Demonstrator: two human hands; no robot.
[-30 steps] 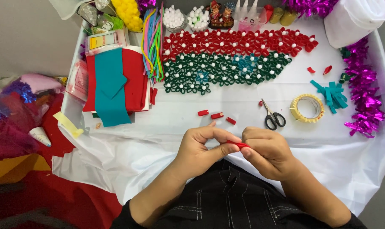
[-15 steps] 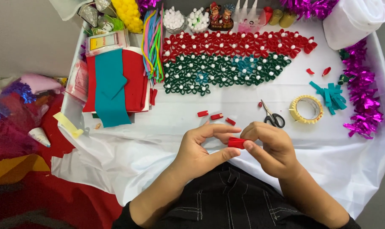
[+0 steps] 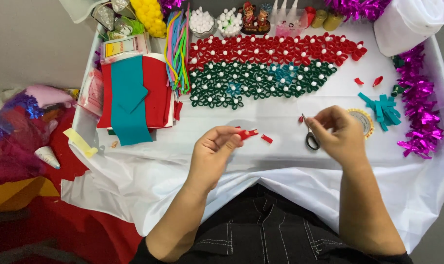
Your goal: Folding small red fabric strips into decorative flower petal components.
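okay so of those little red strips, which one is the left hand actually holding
The red strip pinched at the left hand's fingertips, raised over the white cloth. Another red strip lies loose on the cloth just right of it, untouched.

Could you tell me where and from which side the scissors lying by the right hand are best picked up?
Take the scissors by the dark handle loops, coming from the near edge: they lie flat, loops toward the person, blades pointing away, right hand just beside them.
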